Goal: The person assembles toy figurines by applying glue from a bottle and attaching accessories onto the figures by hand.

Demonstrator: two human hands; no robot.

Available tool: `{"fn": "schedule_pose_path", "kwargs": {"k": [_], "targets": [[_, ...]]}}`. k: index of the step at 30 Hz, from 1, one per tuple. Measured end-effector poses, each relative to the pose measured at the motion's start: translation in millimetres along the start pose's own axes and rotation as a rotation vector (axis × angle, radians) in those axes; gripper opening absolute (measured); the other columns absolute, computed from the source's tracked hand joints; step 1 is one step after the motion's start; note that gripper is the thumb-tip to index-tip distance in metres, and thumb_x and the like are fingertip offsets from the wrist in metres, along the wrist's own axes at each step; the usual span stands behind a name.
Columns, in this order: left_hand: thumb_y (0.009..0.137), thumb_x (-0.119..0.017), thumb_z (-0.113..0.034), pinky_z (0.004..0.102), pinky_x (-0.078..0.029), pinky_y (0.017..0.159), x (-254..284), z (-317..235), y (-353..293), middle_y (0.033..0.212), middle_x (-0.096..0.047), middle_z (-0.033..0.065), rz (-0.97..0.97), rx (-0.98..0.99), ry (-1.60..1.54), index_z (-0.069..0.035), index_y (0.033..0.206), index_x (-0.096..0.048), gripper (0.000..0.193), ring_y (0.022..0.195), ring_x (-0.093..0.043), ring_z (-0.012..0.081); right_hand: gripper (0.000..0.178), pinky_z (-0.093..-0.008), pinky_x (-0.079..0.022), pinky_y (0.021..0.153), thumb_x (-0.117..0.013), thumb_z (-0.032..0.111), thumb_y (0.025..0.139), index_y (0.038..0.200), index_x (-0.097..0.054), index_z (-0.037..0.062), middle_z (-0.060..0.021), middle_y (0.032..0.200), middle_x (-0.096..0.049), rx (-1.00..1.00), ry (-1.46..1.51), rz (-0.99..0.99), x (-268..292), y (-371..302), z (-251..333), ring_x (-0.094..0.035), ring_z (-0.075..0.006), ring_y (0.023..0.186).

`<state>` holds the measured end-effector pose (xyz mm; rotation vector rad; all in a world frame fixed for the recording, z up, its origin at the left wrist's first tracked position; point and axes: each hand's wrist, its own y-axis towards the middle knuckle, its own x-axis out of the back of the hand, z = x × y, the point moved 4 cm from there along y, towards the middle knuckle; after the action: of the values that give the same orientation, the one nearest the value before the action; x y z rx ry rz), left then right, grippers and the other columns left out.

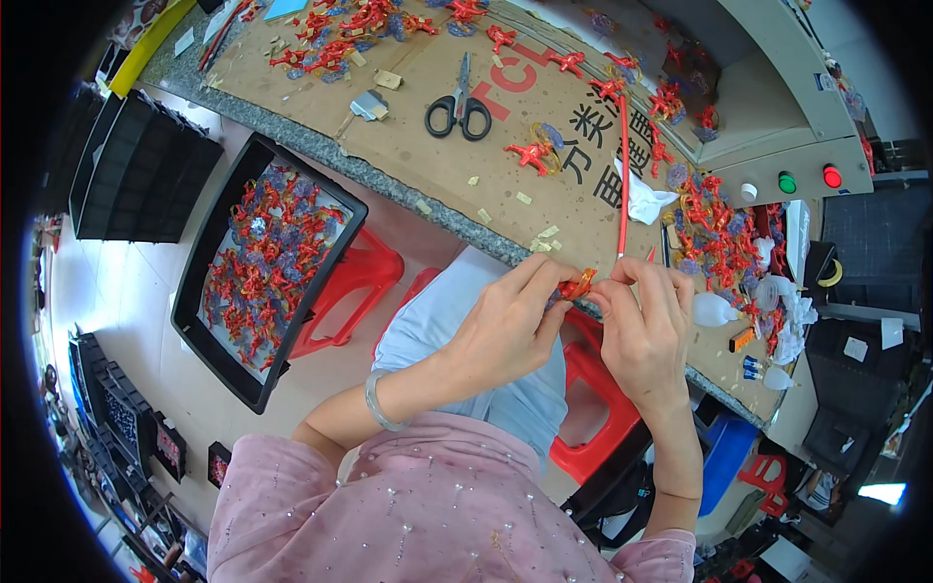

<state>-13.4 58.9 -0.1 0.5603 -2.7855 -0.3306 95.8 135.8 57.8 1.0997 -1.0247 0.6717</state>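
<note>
My left hand pinches a small orange-red plastic figure, with a bit of purple showing by the fingers. My right hand is closed too, thumb and fingertips at the figure's right end. Both hands meet just off the table's front edge, above my lap. A thin red stick runs up from just beyond the right hand; whether it is held or lies on the table I cannot tell. Black-handled scissors and a similar loose figure lie farther off on the cardboard.
On my left stands a black tray full of red, orange and purple figures, over a red stool. More figures heap up at right, beside a white squeeze bottle. A grey machine housing with buttons borders the table's far right.
</note>
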Motion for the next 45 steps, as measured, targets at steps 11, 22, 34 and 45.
{"fn": "schedule_pose_path", "kwargs": {"k": [11,22,34,45], "targets": [[0.075,-0.057,0.012,0.0349,-0.050,0.065,6.1,5.5,-0.9,0.092,-0.059,0.0154,0.041,-0.067,0.011,0.003,0.101,-0.056,0.028,0.080,-0.061,0.0333,0.017,-0.0340,-0.040,0.074,-0.077,0.007,0.066,0.080,-0.067,0.0044,-0.0052,0.089,-0.056,-0.188,0.239,0.047,1.0,-0.3,-9.5,-0.056,-0.0218,0.079],[0.079,-0.057,0.011,0.0346,-0.048,0.076,3.9,9.8,0.0,0.099,-0.058,0.0175,0.299,0.185,-0.373,0.002,0.104,-0.047,0.028,0.092,-0.061,0.0310,0.011,-0.0280,-0.044,0.069,-0.076,0.005,0.072,0.080,-0.069,0.0009,-0.0044,0.089,-0.058,-0.560,0.798,0.252,-12.5,-12.3,-35.0,-0.057,-0.0123,0.078],[0.080,-0.058,0.012,0.0372,-0.050,0.079,2.1,6.2,-5.3,0.102,-0.058,0.0194,0.116,0.065,-0.268,0.002,0.112,-0.042,0.037,0.097,-0.062,0.0358,0.019,-0.0308,-0.044,0.068,-0.078,-0.001,0.064,0.082,-0.072,-0.0001,-0.0055,0.084,-0.060,-0.324,0.396,-0.112,6.3,-17.5,-2.8,-0.056,-0.0187,0.079],[0.080,-0.062,0.009,0.0340,-0.050,0.088,15.6,5.9,-8.4,0.107,-0.059,0.0153,0.133,0.138,-0.254,0.000,0.117,-0.043,0.043,0.106,-0.061,0.0241,0.030,-0.0299,-0.045,0.082,-0.076,-0.001,0.068,0.098,-0.069,-0.0028,-0.0091,0.103,-0.059,-0.564,0.986,0.016,-23.9,-24.6,-3.8,-0.056,-0.0188,0.093]]}}
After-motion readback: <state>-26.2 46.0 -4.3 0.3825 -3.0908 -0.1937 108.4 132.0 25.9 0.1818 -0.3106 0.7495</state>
